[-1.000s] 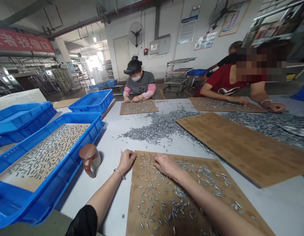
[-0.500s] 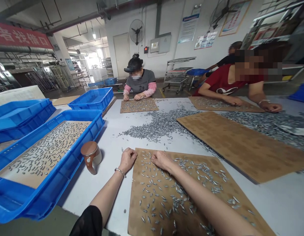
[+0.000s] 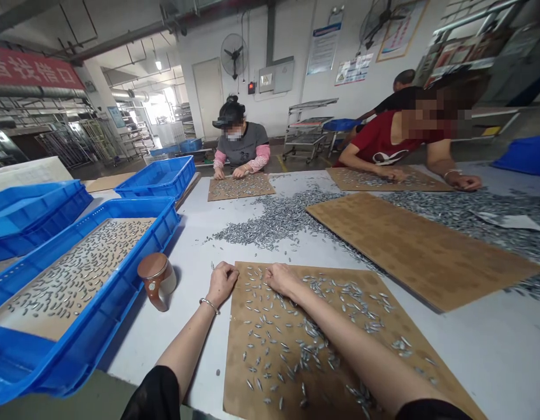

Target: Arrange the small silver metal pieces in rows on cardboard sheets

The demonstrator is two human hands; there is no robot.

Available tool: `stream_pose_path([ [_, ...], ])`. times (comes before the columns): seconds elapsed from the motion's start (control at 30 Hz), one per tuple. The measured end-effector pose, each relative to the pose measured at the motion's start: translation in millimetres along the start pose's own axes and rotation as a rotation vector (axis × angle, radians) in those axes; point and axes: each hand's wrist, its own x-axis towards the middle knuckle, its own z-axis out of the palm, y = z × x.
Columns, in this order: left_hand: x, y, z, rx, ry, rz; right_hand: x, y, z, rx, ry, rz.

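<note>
A brown board (image 3: 270,326) lies on the white table, strewn with small silvery spindle-shaped pieces (image 3: 311,350), spaced out on its left part and clumped toward the middle. At its far left corner rests my left hand (image 3: 223,281), a bracelet on the wrist, fingers curled at the board's edge. My right hand (image 3: 280,279) is over the far left part of the board, its fingers pinched down among the pieces. Whatever either hand holds is hidden or too small to name.
Left are a lidded brown mug (image 3: 153,267) and a blue tray (image 3: 134,306) holding a board of pieces. A large heap of pieces (image 3: 270,219) lies beyond. Another brown board (image 3: 410,248) sits at right. Two people work across the table; a third is behind.
The view has turned slightly to the right. My hands stay at nearly the same places on the board. The red-shirted person's near-board hand has shifted a little.
</note>
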Motion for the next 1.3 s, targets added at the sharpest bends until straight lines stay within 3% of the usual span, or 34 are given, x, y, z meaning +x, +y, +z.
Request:
stream_pose_path([
  [0.2,1,1,-1.6,-0.006,-0.007,-0.003,-31,24,-22,0.006,0.048,-0.049],
  [0.33,4,1,-4.6,-0.009,-0.024,-0.023,-66,50,-10,-0.126,-0.002,-0.233],
  [0.43,5,7,-8.4,-0.002,-0.045,-0.048,-81,60,-1,-0.199,-0.024,-0.238],
  [0.6,-4,47,-5.1,0.036,-0.183,0.021,-79,41,-2,-0.178,0.039,-0.127],
  [0.7,-11,76,6.0,0.094,-0.324,0.093,-75,25,-4,-0.207,-0.002,-0.059],
  [0.83,-14,103,24.0,0.224,-0.462,0.117,-74,23,-4,-0.222,-0.029,-0.045],
  [1.03,-10,121,41.6,0.423,-0.499,0.001,-70,26,4,-0.199,0.026,0.000],
  [1.3,-5,130,44.3,0.513,-0.537,-0.070,-75,29,4,-0.167,0.041,-0.055],
])
